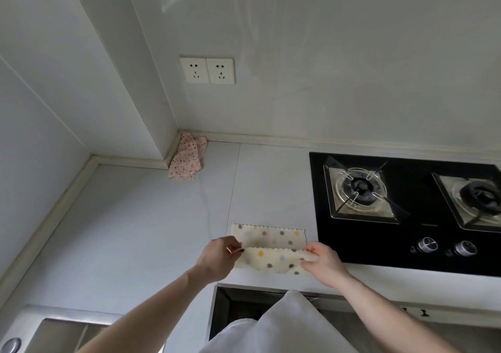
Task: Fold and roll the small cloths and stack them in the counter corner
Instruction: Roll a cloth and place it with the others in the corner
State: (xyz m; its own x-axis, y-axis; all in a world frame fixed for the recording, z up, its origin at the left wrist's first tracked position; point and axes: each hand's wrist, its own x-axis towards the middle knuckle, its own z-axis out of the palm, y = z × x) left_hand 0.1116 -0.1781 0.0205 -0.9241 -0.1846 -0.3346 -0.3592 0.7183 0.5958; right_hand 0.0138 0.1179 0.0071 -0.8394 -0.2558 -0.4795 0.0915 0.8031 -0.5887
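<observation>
A cream cloth with coloured dots (271, 247) lies on the white counter (135, 230) near its front edge, just left of the black gas hob (406, 217). Its near portion is turned over onto the far portion, forming a fold line running left to right, with the zigzag edge of the upper layer lying across the middle of the cloth. The left hand (217, 257) is at the left end of the fold; its fingers (235, 249) are curled and pinch the cloth's left edge. The right hand (322, 260) is at the right end; its fingers (311, 247) are pressed together with the thumb and pinch the folded layer at the right edge. Both hands hold the same cloth, one at each end, with the cloth stretched between them. A second cloth, pink with small speckles (187, 156), sits well apart on the far left, tucked into the counter corner against the wall; it appears loosely folded, with its shape partly bunched. On the wall above the corner is a double socket plate (207, 70). A steel sink rim (32, 325) shows at the near left. A white garment (279, 328) occupies the near centre.
</observation>
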